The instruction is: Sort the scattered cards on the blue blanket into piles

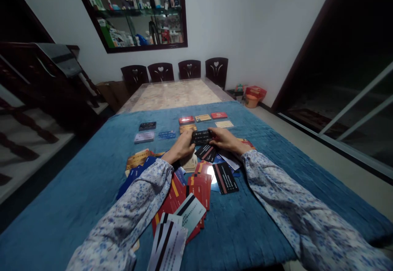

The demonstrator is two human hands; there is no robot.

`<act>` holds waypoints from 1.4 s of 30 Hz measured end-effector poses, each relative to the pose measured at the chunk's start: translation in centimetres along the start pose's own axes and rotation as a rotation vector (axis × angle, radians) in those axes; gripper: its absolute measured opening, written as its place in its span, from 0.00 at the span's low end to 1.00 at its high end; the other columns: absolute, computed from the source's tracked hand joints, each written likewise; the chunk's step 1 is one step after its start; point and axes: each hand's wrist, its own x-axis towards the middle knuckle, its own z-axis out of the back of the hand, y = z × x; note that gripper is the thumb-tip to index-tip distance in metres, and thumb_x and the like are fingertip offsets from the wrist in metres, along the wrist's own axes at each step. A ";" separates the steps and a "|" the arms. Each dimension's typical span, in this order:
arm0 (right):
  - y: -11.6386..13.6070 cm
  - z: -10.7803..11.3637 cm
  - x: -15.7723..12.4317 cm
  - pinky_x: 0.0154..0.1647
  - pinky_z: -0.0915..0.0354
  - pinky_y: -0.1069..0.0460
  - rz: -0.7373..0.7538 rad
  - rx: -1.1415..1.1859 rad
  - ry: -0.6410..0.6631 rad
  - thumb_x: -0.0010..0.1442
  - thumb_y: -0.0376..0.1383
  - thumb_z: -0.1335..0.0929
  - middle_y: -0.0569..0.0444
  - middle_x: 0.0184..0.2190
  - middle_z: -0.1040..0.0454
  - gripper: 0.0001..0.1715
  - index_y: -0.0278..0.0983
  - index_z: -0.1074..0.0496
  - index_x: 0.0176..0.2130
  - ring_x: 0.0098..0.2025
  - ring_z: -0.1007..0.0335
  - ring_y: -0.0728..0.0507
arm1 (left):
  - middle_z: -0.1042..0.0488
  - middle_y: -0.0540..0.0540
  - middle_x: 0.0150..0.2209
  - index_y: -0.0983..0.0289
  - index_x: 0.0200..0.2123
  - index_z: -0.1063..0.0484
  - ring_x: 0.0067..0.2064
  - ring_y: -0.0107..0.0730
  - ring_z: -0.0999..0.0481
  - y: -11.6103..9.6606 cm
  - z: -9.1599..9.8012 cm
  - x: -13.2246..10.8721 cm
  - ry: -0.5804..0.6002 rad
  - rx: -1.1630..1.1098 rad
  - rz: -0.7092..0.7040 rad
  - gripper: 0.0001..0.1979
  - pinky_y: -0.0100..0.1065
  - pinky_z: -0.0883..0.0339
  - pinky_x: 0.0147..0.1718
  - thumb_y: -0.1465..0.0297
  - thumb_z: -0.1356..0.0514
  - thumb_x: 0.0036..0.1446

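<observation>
Between both hands a black card (202,137) with pale lettering is held above the table; whether more cards lie behind it I cannot tell. My left hand (181,145) grips its left end, and my right hand (225,139) pinches its right end. Beneath and nearer to me spreads a loose heap of cards: red cards (175,195), blue cards (135,177), silver cards (168,242) and a black striped card (225,177). Beyond the hands, sorted by colour, lie a black stack (147,126), a lilac stack (144,137), a blue card (166,135) and a red stack (186,120).
A blue cloth (92,172) covers the near part of the long table, with bare marbled top (181,95) beyond. Dark chairs (188,69) stand at the far end. An orange bucket (251,100) sits on the floor at right, and a staircase railing (27,115) at left.
</observation>
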 end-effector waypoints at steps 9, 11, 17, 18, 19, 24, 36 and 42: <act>1.1 0.7 0.5 0.36 0.39 0.52 -0.003 -0.051 0.081 0.53 0.33 0.25 0.51 0.33 0.22 0.18 0.35 0.23 0.46 0.35 0.29 0.43 | 0.25 0.64 0.49 0.67 0.54 0.31 0.52 0.48 0.24 1.3 0.7 0.3 0.101 0.040 -0.039 0.23 0.45 0.29 0.54 0.74 0.38 0.53; 1.4 1.0 0.8 0.36 0.40 0.52 0.002 -0.057 0.099 0.54 0.34 0.24 0.51 0.34 0.22 0.18 0.35 0.23 0.46 0.36 0.29 0.42 | 0.26 0.65 0.51 0.68 0.56 0.31 0.53 0.48 0.25 1.4 1.1 0.4 0.111 0.058 -0.045 0.25 0.45 0.29 0.54 0.74 0.38 0.53; 2.9 1.5 2.5 0.36 0.41 0.52 -0.010 -0.134 0.140 0.54 0.34 0.23 0.49 0.35 0.21 0.19 0.34 0.23 0.46 0.36 0.28 0.42 | 0.25 0.64 0.53 0.66 0.54 0.28 0.54 0.47 0.25 1.3 3.1 0.1 0.105 0.059 -0.065 0.23 0.44 0.30 0.56 0.76 0.38 0.52; 3.2 1.5 2.8 0.36 0.41 0.52 -0.008 -0.151 0.150 0.54 0.34 0.23 0.49 0.35 0.22 0.18 0.34 0.23 0.45 0.37 0.28 0.42 | 0.25 0.63 0.53 0.66 0.54 0.28 0.54 0.46 0.25 1.3 3.5 0.0 0.107 0.057 -0.059 0.23 0.43 0.30 0.56 0.76 0.38 0.52; 3.5 1.5 3.2 0.37 0.41 0.52 -0.003 -0.167 0.161 0.55 0.35 0.23 0.49 0.35 0.21 0.18 0.34 0.23 0.46 0.37 0.28 0.42 | 0.25 0.63 0.53 0.66 0.54 0.28 0.54 0.46 0.25 1.3 3.9 -0.1 0.112 0.060 -0.050 0.24 0.43 0.29 0.56 0.76 0.38 0.52; 4.7 1.0 5.2 0.37 0.41 0.53 -0.015 -0.224 0.229 0.57 0.36 0.24 0.48 0.38 0.20 0.19 0.34 0.24 0.48 0.39 0.26 0.42 | 0.24 0.60 0.46 0.67 0.53 0.28 0.48 0.45 0.23 2.2 5.8 -0.6 0.138 0.120 0.007 0.22 0.41 0.28 0.51 0.73 0.38 0.53; 8.4 -1.5 10.8 0.34 0.43 0.54 0.001 -0.229 0.272 0.56 0.34 0.23 0.48 0.39 0.19 0.19 0.33 0.23 0.47 0.39 0.25 0.43 | 0.26 0.58 0.41 0.67 0.44 0.25 0.43 0.43 0.25 6.4 10.0 -2.1 0.133 0.257 0.098 0.15 0.40 0.29 0.46 0.70 0.37 0.52; 10.8 -2.3 13.1 0.36 0.42 0.54 0.022 -0.298 0.327 0.58 0.36 0.23 0.46 0.41 0.18 0.16 0.32 0.22 0.45 0.42 0.23 0.42 | 0.26 0.57 0.39 0.68 0.44 0.24 0.39 0.41 0.25 8.3 11.9 -3.0 0.150 0.300 0.127 0.16 0.37 0.30 0.42 0.69 0.38 0.51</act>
